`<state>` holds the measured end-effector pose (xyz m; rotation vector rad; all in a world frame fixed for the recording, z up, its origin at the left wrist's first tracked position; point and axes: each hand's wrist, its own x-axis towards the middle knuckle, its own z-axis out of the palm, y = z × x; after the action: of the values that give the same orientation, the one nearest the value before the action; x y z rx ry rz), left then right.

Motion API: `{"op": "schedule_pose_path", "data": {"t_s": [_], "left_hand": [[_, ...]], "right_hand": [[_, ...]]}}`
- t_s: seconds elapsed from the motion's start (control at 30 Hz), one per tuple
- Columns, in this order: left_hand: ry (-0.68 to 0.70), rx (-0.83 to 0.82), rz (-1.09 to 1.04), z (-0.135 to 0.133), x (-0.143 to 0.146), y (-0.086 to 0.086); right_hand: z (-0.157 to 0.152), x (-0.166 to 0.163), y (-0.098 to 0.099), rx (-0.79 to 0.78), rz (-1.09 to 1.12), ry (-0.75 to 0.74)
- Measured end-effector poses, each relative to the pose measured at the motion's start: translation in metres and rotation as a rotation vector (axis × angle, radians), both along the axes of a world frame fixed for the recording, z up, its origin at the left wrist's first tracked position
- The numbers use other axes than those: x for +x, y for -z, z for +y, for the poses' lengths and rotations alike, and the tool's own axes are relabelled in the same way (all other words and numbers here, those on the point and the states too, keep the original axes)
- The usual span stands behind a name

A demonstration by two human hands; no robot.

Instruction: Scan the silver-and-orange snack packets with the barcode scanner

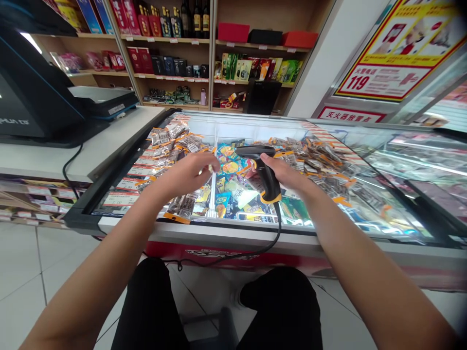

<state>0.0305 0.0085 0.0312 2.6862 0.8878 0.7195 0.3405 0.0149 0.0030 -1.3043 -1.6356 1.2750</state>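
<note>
My right hand is wrapped round a black and yellow barcode scanner, its head towards the left and its handle slanting down. A black cable runs from the handle's bottom, over the freezer's front edge and off to the left. My left hand hovers to the left of the scanner with fingers curled in towards the thumb; nothing shows in it. Under both hands is the glass-topped chest freezer. Brown snack packets with orange edges lie in piles on the left and right of its top. Blue and green packages show through the middle.
Left of the freezer, a counter bears a dark checkout machine. Shelves with bottles and boxes stand behind. A fire-safety poster hangs at the right. My knees are close below the freezer's front.
</note>
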Motion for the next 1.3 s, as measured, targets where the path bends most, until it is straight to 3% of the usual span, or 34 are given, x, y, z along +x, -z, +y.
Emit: {"op": "schedule_pose_path", "data": {"t_s": [0.17,0.33,0.43,0.57,0.77,0.9,1.3], "left_hand": [[-0.05,-0.064,0.31,-0.039,-0.05,-0.004],[-0.005,0.02,0.378,-0.057,-0.056,0.013],[0.033,0.064,0.405,-0.042,-0.039,0.028],[-0.005,0.147,0.431,0.0,-0.002,0.04],[-0.134,0.115,0.498,0.045,0.039,0.037],[-0.209,0.151,0.428,0.052,0.044,0.045],[-0.203,0.126,0.404,0.051,0.042,0.05]], "right_hand": [[0.008,0.016,0.005,0.084,-0.058,0.156],[0.008,0.015,0.006,0.116,-0.106,0.185],[0.008,0.014,0.006,0.132,-0.128,0.183],[0.007,0.013,0.003,0.143,-0.039,0.133],[-0.009,0.01,-0.015,-0.111,-0.092,-0.044],[-0.02,0.006,-0.025,-0.221,-0.092,-0.098],[-0.021,0.008,-0.027,-0.184,-0.159,-0.041]]}}
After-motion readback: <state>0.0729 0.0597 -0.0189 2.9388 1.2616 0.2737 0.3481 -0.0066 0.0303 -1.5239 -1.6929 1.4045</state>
